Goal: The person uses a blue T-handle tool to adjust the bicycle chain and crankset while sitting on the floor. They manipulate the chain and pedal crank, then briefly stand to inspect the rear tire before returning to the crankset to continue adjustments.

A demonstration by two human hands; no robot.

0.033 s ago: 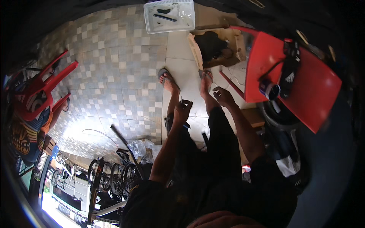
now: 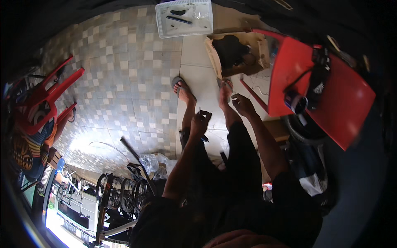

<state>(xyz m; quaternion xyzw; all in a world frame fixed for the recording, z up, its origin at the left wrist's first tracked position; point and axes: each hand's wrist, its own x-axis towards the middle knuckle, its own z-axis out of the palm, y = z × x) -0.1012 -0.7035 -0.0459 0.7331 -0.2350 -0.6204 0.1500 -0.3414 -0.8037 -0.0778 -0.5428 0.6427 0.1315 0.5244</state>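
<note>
Pale sliver at fingertips of pinched left hand, grip of right hand unclear.

Chairs are straight-up red, tray plain white, box cardboard brown, and the checkered floor mixes grey, tan and cream.

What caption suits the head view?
Left hand and right hand apart above tiled floor, anything pinched too small to identify; open cardboard box and white plastic basket beyond.

Pale item in left grip too small to tell
</note>
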